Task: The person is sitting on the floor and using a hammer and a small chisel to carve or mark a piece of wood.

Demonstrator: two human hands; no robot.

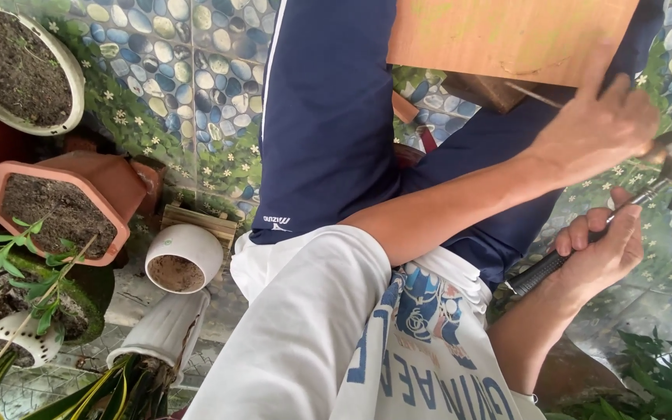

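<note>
Steel hammer (624,214) at the right edge sits in the closed fingers of the right hand (600,253), while the left hand (596,128), fingers loosely spread, presses a wooden board (507,35) at upper right, pots (79,194) far left.

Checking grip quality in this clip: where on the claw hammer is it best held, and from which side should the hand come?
Grip the hammer low on its dark handle, near the butt end, coming from below and wrapping round the shaft. The handle is long, slim and slanted, with the heavy claw head at the upper far end, so a low hold probably gives the most swing. The right hand is already closed there; the left hand rests on the wooden board.
</note>
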